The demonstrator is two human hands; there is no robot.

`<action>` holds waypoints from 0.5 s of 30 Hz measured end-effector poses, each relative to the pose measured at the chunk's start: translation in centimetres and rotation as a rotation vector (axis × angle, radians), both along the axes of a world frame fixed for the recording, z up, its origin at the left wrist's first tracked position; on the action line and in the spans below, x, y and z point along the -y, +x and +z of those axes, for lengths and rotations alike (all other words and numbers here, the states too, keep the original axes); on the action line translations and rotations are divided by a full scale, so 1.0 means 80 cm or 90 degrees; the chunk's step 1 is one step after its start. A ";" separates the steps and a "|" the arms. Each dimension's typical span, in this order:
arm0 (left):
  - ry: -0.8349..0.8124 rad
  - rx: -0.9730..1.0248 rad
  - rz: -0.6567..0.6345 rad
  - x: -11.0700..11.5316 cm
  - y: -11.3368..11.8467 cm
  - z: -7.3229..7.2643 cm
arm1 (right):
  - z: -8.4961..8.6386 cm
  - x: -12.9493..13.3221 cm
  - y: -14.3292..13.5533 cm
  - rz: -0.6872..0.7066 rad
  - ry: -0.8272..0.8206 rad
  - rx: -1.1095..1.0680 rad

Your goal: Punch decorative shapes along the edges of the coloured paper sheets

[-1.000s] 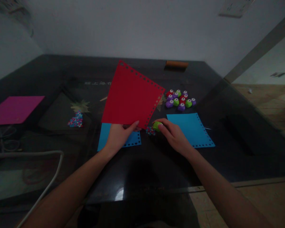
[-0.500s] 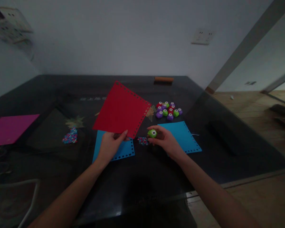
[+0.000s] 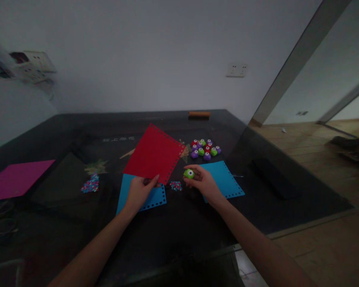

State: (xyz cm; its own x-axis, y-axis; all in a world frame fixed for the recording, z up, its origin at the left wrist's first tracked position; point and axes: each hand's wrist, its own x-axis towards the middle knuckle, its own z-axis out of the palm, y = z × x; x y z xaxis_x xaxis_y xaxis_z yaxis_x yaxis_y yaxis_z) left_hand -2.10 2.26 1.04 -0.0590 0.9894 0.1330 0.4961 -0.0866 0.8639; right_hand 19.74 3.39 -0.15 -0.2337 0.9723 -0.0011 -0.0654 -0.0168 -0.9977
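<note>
My left hand pinches the lower corner of a red sheet, which has punched holes along two edges and is tilted above a blue sheet. In my right hand is a green punch with a round white top, held between thumb and fingers. Under that hand and forearm lies another blue sheet with holes along its edge. Between my hands sits a small pile of colourful paper bits. Several red, green and purple punches are grouped behind my right hand.
A magenta sheet lies at the left of the black table. Near it is a second pile of coloured bits. A brown roll rests at the back edge, and a dark flat object is at the right.
The camera view has tilted up and shifted slightly, so the table sits lower in the picture. Both hands keep their holds on the red sheet and the green punch.
</note>
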 end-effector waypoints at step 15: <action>-0.025 -0.002 -0.001 -0.005 -0.001 -0.011 | 0.001 -0.030 0.014 -0.042 0.110 0.073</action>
